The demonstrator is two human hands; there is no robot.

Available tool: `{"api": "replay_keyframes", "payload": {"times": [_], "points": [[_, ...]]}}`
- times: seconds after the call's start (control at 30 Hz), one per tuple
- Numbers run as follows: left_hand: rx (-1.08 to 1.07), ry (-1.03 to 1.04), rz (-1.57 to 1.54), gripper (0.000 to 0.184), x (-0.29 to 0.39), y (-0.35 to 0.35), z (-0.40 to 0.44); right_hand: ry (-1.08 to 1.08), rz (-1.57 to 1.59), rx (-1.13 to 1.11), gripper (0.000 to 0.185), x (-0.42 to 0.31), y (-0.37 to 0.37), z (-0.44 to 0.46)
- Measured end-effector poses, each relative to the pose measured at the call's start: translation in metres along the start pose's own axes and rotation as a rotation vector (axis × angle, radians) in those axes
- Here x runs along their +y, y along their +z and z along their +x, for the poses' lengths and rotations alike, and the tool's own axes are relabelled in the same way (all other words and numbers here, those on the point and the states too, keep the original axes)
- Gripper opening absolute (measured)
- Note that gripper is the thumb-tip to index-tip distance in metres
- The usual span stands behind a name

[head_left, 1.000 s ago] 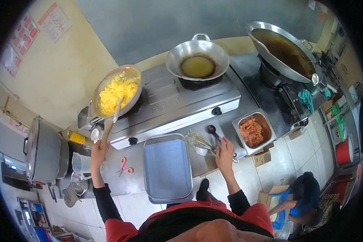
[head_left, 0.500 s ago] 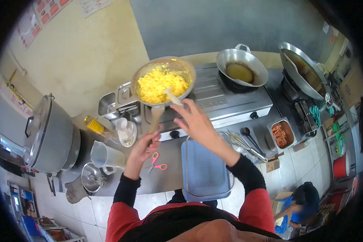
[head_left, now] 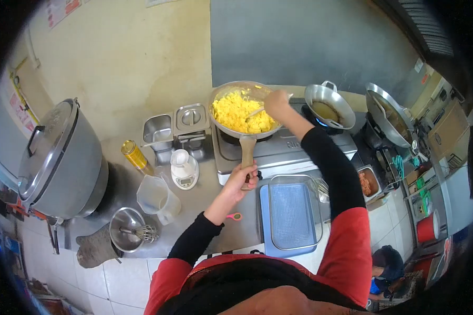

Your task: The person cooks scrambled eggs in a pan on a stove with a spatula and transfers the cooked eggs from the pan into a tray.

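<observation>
A frying pan full of yellow scrambled eggs is over the left burner of the steel gas stove. My left hand is wrapped round the pan's long tan handle. Above the pan's right rim, my right hand is closed on a light-coloured spatula. Its head rests among the eggs, while my fist covers most of its handle. Pink-handled scissors lie below my left forearm, partly hidden by it.
A wok with oil sits over a blue flame on the right burner, beside a larger wok. Left are a big pot, kitchen scale, jug and whisk bowl. A blue tray is in front. Someone crouches lower right.
The pan has moved from the stove's left edge onto the left burner. My right hand has gone from a loose fingertip hold to a fist on the spatula. My view has shifted.
</observation>
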State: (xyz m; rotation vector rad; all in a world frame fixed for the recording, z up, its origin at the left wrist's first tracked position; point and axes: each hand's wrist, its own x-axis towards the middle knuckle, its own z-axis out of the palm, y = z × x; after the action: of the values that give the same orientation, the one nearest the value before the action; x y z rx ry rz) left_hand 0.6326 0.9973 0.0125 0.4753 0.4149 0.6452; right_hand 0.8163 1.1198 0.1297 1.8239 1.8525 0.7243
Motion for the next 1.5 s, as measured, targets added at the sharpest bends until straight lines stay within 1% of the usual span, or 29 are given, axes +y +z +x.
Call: {"api": "replay_keyframes", "payload": {"times": [0.03, 0.07, 0.13, 0.2, 0.23, 0.3, 0.33, 0.4, 0.47, 0.57, 0.6, 0.67, 0.7, 0.77, 0.8, 0.87, 0.9, 0.97, 1.0, 1.07, 1.1, 1.17, 1.23, 1.3, 1.33, 1.4, 1.47, 1.5], "points": [[0.001, 0.007, -0.004, 0.023, 0.000, -0.002, 0.000, -0.052, -0.054, 0.042, 0.014, 0.008, -0.013, -0.001], [0.004, 0.014, -0.014, 0.023, -0.001, -0.004, 0.001, -0.055, -0.070, 0.042, 0.014, 0.016, -0.024, -0.005], [-0.021, 0.019, -0.062, 0.023, -0.001, -0.005, -0.001, -0.169, -0.089, -0.028, 0.013, 0.025, -0.058, -0.030], [-0.021, -0.026, -0.071, 0.021, 0.001, -0.004, -0.003, -0.252, -0.163, -0.067, 0.013, 0.009, -0.040, -0.044], [-0.027, -0.035, -0.073, 0.021, 0.001, -0.006, -0.002, -0.252, -0.170, -0.064, 0.013, -0.007, -0.031, -0.043], [-0.034, -0.038, -0.082, 0.021, 0.004, -0.004, -0.004, -0.057, -0.271, -0.260, 0.016, -0.038, -0.005, -0.032], [-0.038, -0.043, -0.089, 0.021, 0.005, -0.003, -0.006, -0.063, -0.280, -0.260, 0.016, -0.036, 0.010, -0.018], [-0.041, -0.040, -0.100, 0.021, 0.005, -0.003, -0.005, 0.117, -0.025, 0.098, 0.016, -0.003, 0.036, 0.016], [-0.064, -0.054, -0.100, 0.026, 0.006, -0.005, -0.004, 0.023, 0.086, 0.021, 0.018, 0.039, 0.009, 0.035], [-0.064, -0.056, -0.099, 0.027, 0.009, -0.005, -0.005, 0.073, 0.090, 0.043, 0.018, 0.054, -0.018, 0.046], [-0.057, -0.060, -0.096, 0.027, 0.010, -0.004, -0.007, 0.077, 0.088, 0.034, 0.018, 0.044, -0.009, 0.046], [-0.042, -0.067, -0.100, 0.026, 0.011, -0.001, -0.009, 0.031, -0.031, 0.165, 0.017, 0.010, 0.022, 0.040], [-0.024, -0.061, -0.101, 0.025, 0.012, -0.001, -0.010, 0.033, -0.031, 0.160, 0.017, -0.006, 0.027, 0.032], [-0.023, -0.065, -0.101, 0.025, 0.013, -0.003, -0.010, -0.100, -0.064, -0.003, 0.014, -0.031, 0.034, 0.022], [-0.020, -0.070, -0.105, 0.025, 0.012, -0.003, -0.010, -0.105, -0.066, -0.011, 0.014, -0.020, 0.023, 0.018], [-0.013, -0.076, -0.120, 0.025, 0.011, -0.004, -0.010, -0.133, -0.049, 0.111, 0.011, 0.018, -0.023, -0.006], [-0.013, -0.068, -0.124, 0.025, 0.012, -0.003, -0.010, -0.136, -0.048, 0.101, 0.011, 0.025, -0.037, -0.015], [-0.013, -0.080, -0.134, 0.025, 0.013, -0.003, -0.010, -0.244, -0.055, 0.038, 0.009, 0.028, -0.052, -0.037], [-0.012, -0.091, -0.136, 0.025, 0.013, -0.003, -0.010, -0.241, -0.051, 0.027, 0.009, 0.013, -0.042, -0.044], [-0.005, -0.112, -0.129, 0.026, 0.012, -0.006, -0.008, -0.113, -0.026, 0.058, 0.009, -0.032, -0.012, -0.049], [0.001, -0.117, -0.127, 0.028, 0.011, -0.006, -0.006, -0.114, -0.025, 0.045, 0.009, -0.038, -0.001, -0.040], [0.003, -0.122, -0.135, 0.027, 0.009, -0.004, -0.007, 0.035, 0.044, 0.080, 0.011, -0.036, 0.014, -0.008], [-0.004, -0.105, -0.141, 0.026, 0.009, -0.005, -0.006, -0.068, 0.105, 0.034, 0.018, 0.012, 0.017, 0.030], [0.000, -0.101, -0.136, 0.026, 0.010, -0.004, -0.008, -0.016, 0.261, -0.041, 0.017, 0.051, 0.006, 0.055], [-0.001, -0.105, -0.136, 0.026, 0.011, -0.004, -0.007, -0.022, 0.259, -0.035, 0.017, 0.054, -0.004, 0.055], [0.008, -0.105, -0.128, 0.026, 0.012, -0.003, -0.006, 0.093, 0.229, 0.062, 0.014, 0.054, -0.015, 0.045], [0.014, -0.117, -0.119, 0.026, 0.009, -0.002, -0.007, 0.052, 0.144, 0.167, 0.013, 0.025, 0.018, 0.040], [0.006, -0.098, -0.112, 0.025, 0.008, -0.002, -0.007, -0.060, 0.095, 0.172, 0.012, 0.007, 0.038, 0.033]]}}
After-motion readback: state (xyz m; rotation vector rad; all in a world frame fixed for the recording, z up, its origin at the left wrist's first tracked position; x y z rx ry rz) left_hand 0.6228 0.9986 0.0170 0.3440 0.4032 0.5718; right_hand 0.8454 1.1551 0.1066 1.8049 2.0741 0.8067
